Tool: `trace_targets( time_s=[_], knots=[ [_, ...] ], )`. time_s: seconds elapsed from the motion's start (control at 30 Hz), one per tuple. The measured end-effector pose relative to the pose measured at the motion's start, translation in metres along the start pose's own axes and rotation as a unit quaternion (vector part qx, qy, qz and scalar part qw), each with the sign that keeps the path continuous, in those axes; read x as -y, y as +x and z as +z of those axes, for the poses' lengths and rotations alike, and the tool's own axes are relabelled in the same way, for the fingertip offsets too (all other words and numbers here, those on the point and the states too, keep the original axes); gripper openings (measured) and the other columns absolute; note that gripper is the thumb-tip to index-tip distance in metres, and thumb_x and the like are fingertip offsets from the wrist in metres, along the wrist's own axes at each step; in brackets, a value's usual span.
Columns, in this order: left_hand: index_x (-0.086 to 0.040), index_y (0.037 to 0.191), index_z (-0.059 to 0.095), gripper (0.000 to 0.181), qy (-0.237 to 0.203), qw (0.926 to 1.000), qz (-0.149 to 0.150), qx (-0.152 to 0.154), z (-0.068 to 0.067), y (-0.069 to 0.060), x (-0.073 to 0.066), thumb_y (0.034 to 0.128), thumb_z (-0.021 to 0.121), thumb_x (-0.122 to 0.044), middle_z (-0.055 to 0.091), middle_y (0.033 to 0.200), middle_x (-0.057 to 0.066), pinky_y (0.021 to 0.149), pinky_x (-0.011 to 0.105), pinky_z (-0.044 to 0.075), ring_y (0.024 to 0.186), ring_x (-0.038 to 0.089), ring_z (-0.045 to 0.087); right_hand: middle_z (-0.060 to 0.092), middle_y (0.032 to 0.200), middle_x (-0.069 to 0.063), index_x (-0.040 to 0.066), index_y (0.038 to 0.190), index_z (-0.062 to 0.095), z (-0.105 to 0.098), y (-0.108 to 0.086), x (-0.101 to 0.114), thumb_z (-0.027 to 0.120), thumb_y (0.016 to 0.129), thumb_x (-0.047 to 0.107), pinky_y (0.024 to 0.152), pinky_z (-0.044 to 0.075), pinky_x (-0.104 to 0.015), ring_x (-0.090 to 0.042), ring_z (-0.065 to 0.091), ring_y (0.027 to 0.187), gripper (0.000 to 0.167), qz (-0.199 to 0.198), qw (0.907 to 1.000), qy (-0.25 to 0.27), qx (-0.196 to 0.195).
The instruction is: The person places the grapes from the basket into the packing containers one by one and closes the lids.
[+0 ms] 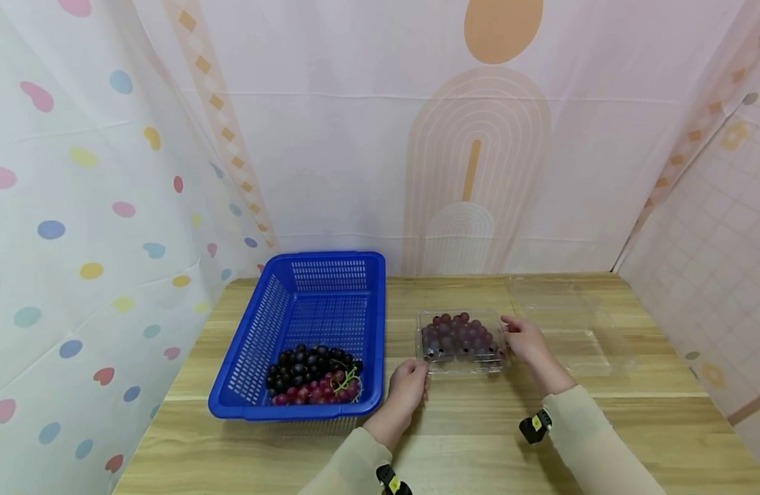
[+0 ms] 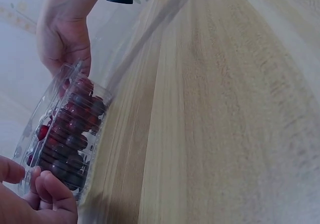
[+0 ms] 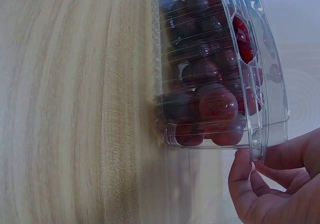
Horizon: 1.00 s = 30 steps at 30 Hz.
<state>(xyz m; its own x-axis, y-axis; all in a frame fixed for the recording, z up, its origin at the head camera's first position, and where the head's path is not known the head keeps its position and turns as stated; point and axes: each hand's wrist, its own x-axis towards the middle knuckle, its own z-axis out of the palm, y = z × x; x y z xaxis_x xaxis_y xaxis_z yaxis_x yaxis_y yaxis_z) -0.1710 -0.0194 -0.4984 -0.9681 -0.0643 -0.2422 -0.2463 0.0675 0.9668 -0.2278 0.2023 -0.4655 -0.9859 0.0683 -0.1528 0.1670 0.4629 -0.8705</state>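
Observation:
A clear plastic clamshell box (image 1: 460, 368) full of dark red grapes (image 1: 460, 335) sits on the wooden table, its lid down over the fruit. At its near left corner, my left hand (image 1: 407, 386) pinches the rim between thumb and curled fingers. My right hand (image 1: 529, 342) is at the right end; the right wrist view shows its thumb and fingers pinching the projecting rim (image 3: 257, 139). Red grapes (image 3: 218, 104) press against the ribbed clear wall in that view. Both hands also appear around the box in the left wrist view.
Left of the box stands a blue perforated basket (image 1: 372, 330) with black grapes (image 1: 302, 364) and red grapes (image 1: 318, 390) on green stems at its near end. More clear plastic containers (image 1: 574, 344) lie at the right rear. Patterned curtains (image 1: 355, 137) border the table (image 1: 479, 440).

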Motion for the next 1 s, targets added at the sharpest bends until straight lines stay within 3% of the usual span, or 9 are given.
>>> trace_targets(
  time_s=[0.43, 0.73, 0.9, 1.0],
  knots=[
    [0.005, 0.077, 0.054, 0.019, -0.007, 0.9999, 0.009, -0.011, 0.0013, 0.0008, 0.0003, 0.0893, 0.050, -0.009, 0.045, 0.058, 0.000, 0.048, 0.020, 0.035, 0.048, 0.009, 0.039, 0.052, 0.117, -0.032, -0.015, 0.136, 0.039, -0.0001, -0.0006, -0.0005, 0.040, 0.091, -0.006, 0.059, 0.044, -0.022, -0.014, 0.052, 0.074, 0.046, 0.003, 1.0000, 0.006, 0.005],
    [-0.005, 0.069, 0.048, 0.020, -0.007, 0.9998, 0.013, -0.016, 0.0020, 0.0021, 0.0001, 0.0893, 0.049, -0.006, 0.044, 0.057, 0.000, 0.047, 0.020, 0.035, 0.048, 0.010, 0.039, 0.053, 0.119, -0.032, -0.013, 0.136, 0.040, 0.0005, -0.0004, 0.0010, 0.040, 0.091, -0.005, 0.061, 0.043, -0.022, -0.022, 0.053, 0.086, 0.045, 0.008, 1.0000, -0.001, 0.000],
    [-0.003, 0.072, 0.049, 0.019, -0.012, 0.9998, 0.007, -0.013, 0.0025, 0.0008, -0.0016, 0.0912, 0.048, -0.007, 0.043, 0.058, 0.000, 0.047, 0.021, 0.035, 0.049, 0.010, 0.038, 0.054, 0.114, -0.030, -0.014, 0.135, 0.040, 0.0012, 0.0010, -0.0001, 0.040, 0.090, -0.007, 0.057, 0.041, -0.021, -0.014, 0.050, 0.074, 0.046, 0.010, 0.9999, 0.013, -0.004],
    [-0.003, 0.074, 0.049, 0.020, -0.017, 0.9998, 0.003, -0.007, 0.0029, 0.0000, -0.0026, 0.0936, 0.046, -0.008, 0.042, 0.059, 0.000, 0.048, 0.021, 0.035, 0.049, 0.009, 0.038, 0.054, 0.112, -0.029, -0.014, 0.135, 0.041, 0.0009, 0.0014, -0.0006, 0.040, 0.090, -0.007, 0.056, 0.040, -0.020, -0.013, 0.049, 0.074, 0.046, 0.012, 0.9998, 0.015, -0.008]
  ],
)
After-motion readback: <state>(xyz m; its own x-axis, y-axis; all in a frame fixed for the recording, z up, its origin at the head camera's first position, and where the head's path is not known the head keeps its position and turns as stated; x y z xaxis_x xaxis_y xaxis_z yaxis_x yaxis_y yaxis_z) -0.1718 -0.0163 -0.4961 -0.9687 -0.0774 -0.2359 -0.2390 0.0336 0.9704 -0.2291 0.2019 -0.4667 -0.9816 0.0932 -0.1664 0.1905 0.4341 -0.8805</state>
